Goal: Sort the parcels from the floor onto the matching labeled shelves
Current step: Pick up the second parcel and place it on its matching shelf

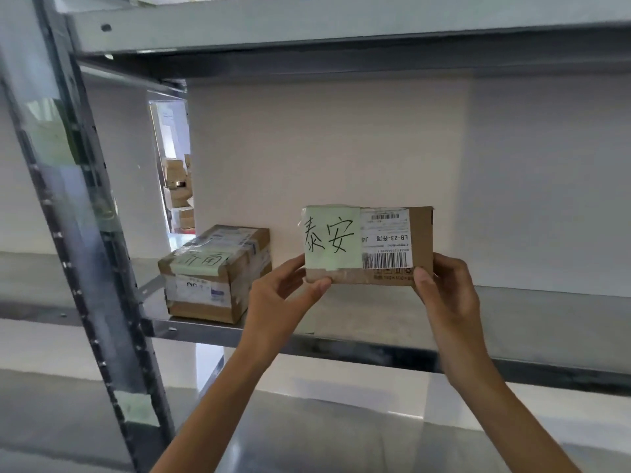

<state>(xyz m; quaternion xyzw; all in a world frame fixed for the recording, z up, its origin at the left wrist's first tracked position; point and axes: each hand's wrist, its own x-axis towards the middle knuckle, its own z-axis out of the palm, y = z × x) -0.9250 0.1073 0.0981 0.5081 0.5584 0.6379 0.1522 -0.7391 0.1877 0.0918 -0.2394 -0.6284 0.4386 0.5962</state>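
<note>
flat parcel (368, 245) | green note, upright over shelf (375, 312) | taped parcel (215, 271) on shelf

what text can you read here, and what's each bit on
"泰安": green note on the held parcel.
"LB-23": its shipping label, upside down; the rest too small.
"济南", probably: green slip on the shelved parcel; other labels blurred.
Green tag on the shelf upright: blurred.

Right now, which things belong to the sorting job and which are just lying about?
Job: held parcel, pinched by left hand and right hand; shelved parcel; shelf; green post label.
Lying about: boxes in the far room.
</note>
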